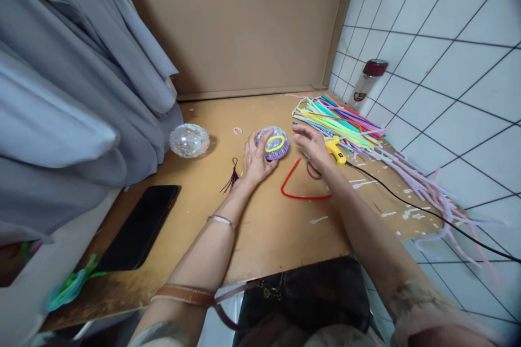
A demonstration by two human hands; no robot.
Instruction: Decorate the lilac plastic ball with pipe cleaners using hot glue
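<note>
My left hand [256,161] is wrapped round a ball covered in purple strands [284,153], with a yellow oval ring on the side facing up. To its right, my right hand [310,141] hovers with fingers loosely stretched out and nothing visible in them. Below that hand lies a bent red pipe cleaner [290,191]. A dark red loop [313,172], perhaps a scissors handle, shows partly under the right wrist. Close to the right hand is a yellow hot glue gun [336,150]. A dark tassel [233,176] lies beside my left wrist.
Many coloured pipe cleaners [345,124] are heaped at the back right. A clear ball [189,140] and a black phone [140,227] are on the left, near a grey curtain [81,65]. The glue gun's black cord [407,200] runs right. A lidded bottle [366,81] stands by the tiles.
</note>
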